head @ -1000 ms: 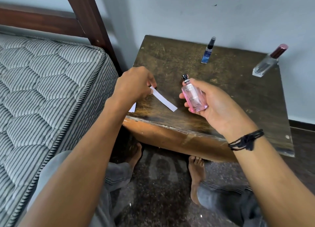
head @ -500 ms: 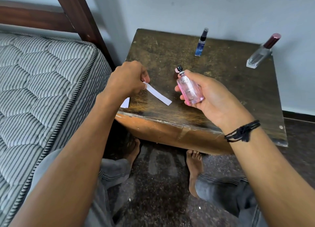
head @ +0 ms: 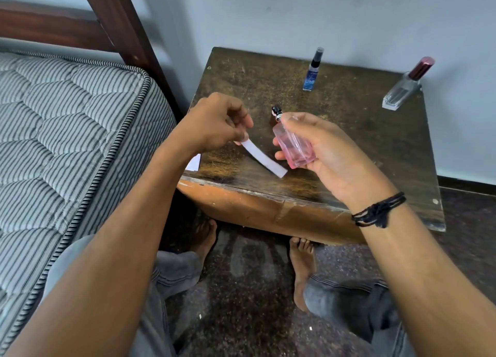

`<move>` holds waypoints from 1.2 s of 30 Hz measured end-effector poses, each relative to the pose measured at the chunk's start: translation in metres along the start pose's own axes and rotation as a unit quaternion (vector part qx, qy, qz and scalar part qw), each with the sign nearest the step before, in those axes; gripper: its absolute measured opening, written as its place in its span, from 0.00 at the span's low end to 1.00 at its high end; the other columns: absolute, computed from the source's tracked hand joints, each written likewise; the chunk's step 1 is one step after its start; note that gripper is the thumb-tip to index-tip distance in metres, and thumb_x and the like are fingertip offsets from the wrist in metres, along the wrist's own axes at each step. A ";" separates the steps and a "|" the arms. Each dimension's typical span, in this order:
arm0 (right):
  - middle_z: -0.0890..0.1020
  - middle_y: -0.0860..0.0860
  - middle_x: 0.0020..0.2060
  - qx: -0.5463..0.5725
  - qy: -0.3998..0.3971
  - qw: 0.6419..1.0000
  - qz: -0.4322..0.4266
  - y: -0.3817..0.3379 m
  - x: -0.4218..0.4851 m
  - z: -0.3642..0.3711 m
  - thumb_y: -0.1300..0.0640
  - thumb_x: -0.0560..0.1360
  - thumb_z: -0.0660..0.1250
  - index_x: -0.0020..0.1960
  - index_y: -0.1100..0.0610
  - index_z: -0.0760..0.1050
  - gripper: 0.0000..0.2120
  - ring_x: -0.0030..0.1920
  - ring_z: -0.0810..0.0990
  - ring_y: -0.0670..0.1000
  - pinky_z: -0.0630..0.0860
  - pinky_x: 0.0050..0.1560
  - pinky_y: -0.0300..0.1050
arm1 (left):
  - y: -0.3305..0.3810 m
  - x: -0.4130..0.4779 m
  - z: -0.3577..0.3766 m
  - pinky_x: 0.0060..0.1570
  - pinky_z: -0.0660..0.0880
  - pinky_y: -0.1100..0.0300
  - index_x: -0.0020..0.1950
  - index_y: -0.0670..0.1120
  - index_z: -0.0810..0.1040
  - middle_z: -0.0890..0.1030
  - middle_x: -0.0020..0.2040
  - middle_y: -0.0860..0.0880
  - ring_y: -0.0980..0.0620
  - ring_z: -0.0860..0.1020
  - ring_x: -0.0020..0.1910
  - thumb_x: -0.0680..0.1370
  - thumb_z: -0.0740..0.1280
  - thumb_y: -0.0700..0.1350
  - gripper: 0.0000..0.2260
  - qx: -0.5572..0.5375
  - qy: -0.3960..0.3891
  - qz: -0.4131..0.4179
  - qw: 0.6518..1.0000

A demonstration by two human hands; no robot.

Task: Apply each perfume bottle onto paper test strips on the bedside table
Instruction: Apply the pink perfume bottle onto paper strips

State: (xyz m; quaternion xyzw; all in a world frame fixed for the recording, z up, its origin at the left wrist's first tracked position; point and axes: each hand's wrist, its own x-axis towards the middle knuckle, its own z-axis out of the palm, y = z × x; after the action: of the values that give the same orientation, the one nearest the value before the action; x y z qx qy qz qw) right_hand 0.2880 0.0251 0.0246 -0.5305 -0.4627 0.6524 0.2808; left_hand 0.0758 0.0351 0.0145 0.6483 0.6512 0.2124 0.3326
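My right hand (head: 324, 152) grips a small pink perfume bottle (head: 294, 146) with a black spray top, tilted toward the left, index finger on top of the nozzle. My left hand (head: 214, 123) pinches one end of a white paper test strip (head: 264, 158), which slants down to the right just under the bottle, above the dark wooden bedside table (head: 349, 131). A slim blue bottle (head: 312, 70) with a black cap stands at the table's back middle. A clear bottle (head: 404, 88) with a dark red cap stands at the back right corner.
More white paper (head: 193, 164) peeks out under my left wrist at the table's front left corner. A striped mattress (head: 67, 131) and dark wooden bedpost (head: 126, 29) lie to the left. My bare feet (head: 302, 265) rest on the speckled floor under the table.
Both hands stay close together over the table. The bottle has tilted a little more upright and my index finger now rests on its nozzle; the strip stays pinched.
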 end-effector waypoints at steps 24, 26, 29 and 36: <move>0.69 0.36 0.42 -0.386 0.021 0.906 -0.171 0.026 0.002 0.001 0.42 0.83 0.59 0.72 0.38 0.64 0.18 0.37 0.71 0.39 0.65 0.37 0.40 | 0.002 0.005 0.014 0.40 0.82 0.60 0.48 0.41 0.83 0.80 0.39 0.45 0.54 0.82 0.38 0.74 0.74 0.33 0.05 -0.220 0.105 -0.026 0.969; 0.73 0.39 0.51 -0.396 0.017 0.900 -0.183 0.029 0.003 0.003 0.42 0.83 0.59 0.72 0.37 0.63 0.18 0.46 0.75 0.44 0.69 0.44 0.45 | 0.003 0.004 0.016 0.41 0.83 0.59 0.49 0.40 0.83 0.80 0.39 0.45 0.54 0.82 0.38 0.74 0.74 0.33 0.05 -0.222 0.104 -0.020 0.969; 0.75 0.47 0.54 -0.418 0.017 0.886 -0.199 0.033 0.005 0.004 0.42 0.83 0.60 0.70 0.36 0.63 0.16 0.48 0.77 0.51 0.70 0.47 0.49 | 0.002 0.004 0.018 0.42 0.84 0.57 0.49 0.40 0.83 0.80 0.39 0.46 0.53 0.82 0.40 0.74 0.74 0.34 0.05 -0.226 0.104 -0.019 0.968; 0.78 0.49 0.51 -0.442 0.035 0.865 -0.234 0.035 0.006 0.006 0.45 0.82 0.62 0.68 0.39 0.65 0.15 0.45 0.78 0.54 0.70 0.44 0.49 | 0.002 0.005 0.022 0.43 0.84 0.55 0.49 0.40 0.83 0.80 0.40 0.45 0.52 0.82 0.41 0.74 0.74 0.33 0.05 -0.238 0.094 -0.018 0.967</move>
State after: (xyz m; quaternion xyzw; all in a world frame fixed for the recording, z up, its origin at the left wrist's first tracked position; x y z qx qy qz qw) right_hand 0.2852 0.0142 -0.0097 -0.4979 -0.8030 0.2756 0.1769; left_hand 0.0930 0.0372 0.0003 0.5162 0.6216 0.4150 0.4182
